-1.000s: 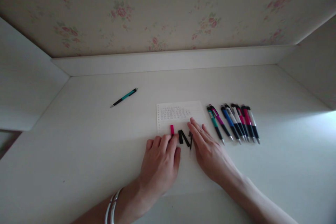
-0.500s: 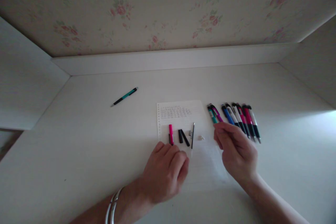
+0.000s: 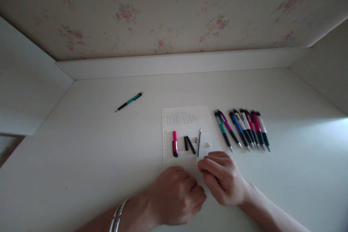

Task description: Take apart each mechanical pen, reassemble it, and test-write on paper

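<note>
My left hand point(image 3: 175, 194) and my right hand point(image 3: 221, 177) rest close together on the near part of a white sheet of paper point(image 3: 187, 119), both with fingers curled in. What they pinch, if anything, is hidden. Just beyond the fingertips lie the parts of a taken-apart pen: a pink barrel piece point(image 3: 174, 143), two short black pieces point(image 3: 189, 144), a thin refill point(image 3: 199, 142) and a small white bit point(image 3: 207, 145). The sheet has faint writing at its far end.
A row of several pens point(image 3: 241, 130) in teal, purple, blue, white and pink lies to the right of the paper. One teal-and-black pen point(image 3: 128, 101) lies alone at the far left of the white desk point(image 3: 81, 145). Floral wallpaper rises behind.
Both hands have drawn back toward me off the pen parts, uncovering them. My right hand swung out toward the row of pens, then came back beside my left hand.
</note>
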A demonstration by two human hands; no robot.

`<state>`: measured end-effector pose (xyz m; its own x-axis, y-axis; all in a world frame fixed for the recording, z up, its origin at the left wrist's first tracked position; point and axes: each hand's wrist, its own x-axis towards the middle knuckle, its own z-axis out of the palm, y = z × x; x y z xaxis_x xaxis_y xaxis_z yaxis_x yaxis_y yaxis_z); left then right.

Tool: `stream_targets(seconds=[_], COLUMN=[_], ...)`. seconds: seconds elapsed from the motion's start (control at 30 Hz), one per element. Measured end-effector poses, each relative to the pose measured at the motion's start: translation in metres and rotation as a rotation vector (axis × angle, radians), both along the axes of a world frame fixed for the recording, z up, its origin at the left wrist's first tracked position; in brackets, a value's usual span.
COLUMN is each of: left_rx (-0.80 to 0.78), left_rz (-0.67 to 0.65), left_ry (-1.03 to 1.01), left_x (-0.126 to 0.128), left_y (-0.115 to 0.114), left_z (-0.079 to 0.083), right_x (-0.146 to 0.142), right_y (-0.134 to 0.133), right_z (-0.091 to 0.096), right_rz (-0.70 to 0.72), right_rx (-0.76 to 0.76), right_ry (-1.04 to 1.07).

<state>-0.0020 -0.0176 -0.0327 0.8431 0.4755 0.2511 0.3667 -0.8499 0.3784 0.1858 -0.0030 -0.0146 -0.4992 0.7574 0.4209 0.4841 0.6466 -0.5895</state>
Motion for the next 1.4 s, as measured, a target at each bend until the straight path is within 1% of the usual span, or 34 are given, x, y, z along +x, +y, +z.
stream_targets(seconds=[0.1,0.27,0.37,0.43,0.53,0.6,0.7,0.87,1.03,1.2,1.27,1.4], left_rx=[0.014,0.038,0.03,0.026,0.028,0.029,0.037,0.024,-0.034,-0.018,-0.082,-0.29], left_rz=[-0.025,-0.021,-0.008,0.007,0.037,0.062,0.114,0.242,0.372,0.519,0.605,0.787], left_ry=[0.012,-0.043,-0.056,-0.064,-0.108,-0.141,-0.187,-0.264,-0.36,-0.366,-0.365,-0.361], left_x=[-0.001,-0.002,-0.002,-0.002,-0.003,-0.004,-0.005,-0.005,-0.008,-0.016,-0.019,-0.02], left_y=[0.0,0.002,0.002,0.003,0.003,0.002,0.001,0.003,0.013,0.025,0.029,0.035], left_z=[0.001,0.003,0.006,0.007,0.008,0.007,0.005,0.009,0.014,0.011,0.009,0.006], right_x=[0.003,0.004,0.009,0.014,0.024,0.028,0.029,0.028,0.03,0.024,0.021,0.016], right_y=[0.001,0.002,0.004,0.007,0.013,0.017,0.022,0.021,0.021,0.019,0.017,0.015], right_z=[-0.001,0.001,0.0,-0.001,-0.006,-0.009,-0.011,-0.012,-0.012,-0.011,-0.011,-0.014], right_rz=[-0.015,-0.039,-0.096,-0.199,-0.425,-0.538,-0.607,-0.6,-0.611,-0.593,-0.561,-0.475], right_rx=[0.001,0.024,0.017,0.004,-0.035,-0.074,-0.117,-0.085,-0.075,-0.062,-0.069,-0.066], right_ry=[0.0,0.022,0.025,0.023,0.026,0.008,-0.013,0.02,0.021,-0.005,-0.021,-0.074])
